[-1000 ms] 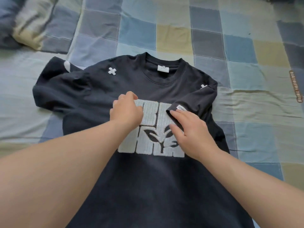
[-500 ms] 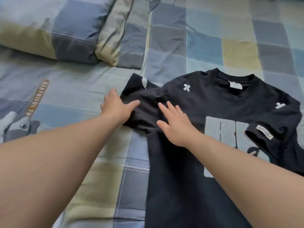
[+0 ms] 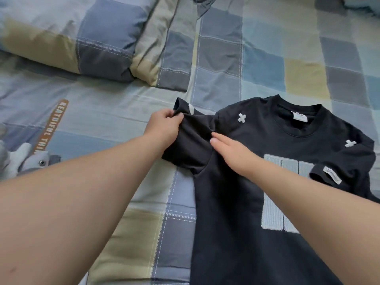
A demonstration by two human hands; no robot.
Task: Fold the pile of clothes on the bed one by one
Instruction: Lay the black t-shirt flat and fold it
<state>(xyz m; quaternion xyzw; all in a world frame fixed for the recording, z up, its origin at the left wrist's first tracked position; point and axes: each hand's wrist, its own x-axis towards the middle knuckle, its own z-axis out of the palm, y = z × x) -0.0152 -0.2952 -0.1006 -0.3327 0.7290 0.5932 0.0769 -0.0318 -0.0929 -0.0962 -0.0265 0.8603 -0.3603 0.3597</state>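
Left hand (image 3: 163, 129): pinching the black cloth T-shirt (image 3: 226, 223) by its sleeve edge.
Right hand (image 3: 234, 155): fingers straight, pressing beside the sleeve seam.
Leftward: checked blue-and-yellow bedsheet (image 3: 123, 112) spreading.

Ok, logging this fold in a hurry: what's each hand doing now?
Left hand: closed, pinching the shirt sleeve.
Right hand: open, pressing flat on the shirt.

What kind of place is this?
Most likely a bedroom: a black T-shirt lies on a checked bedsheet, with a matching pillow beyond it and a grey soft toy at the left.
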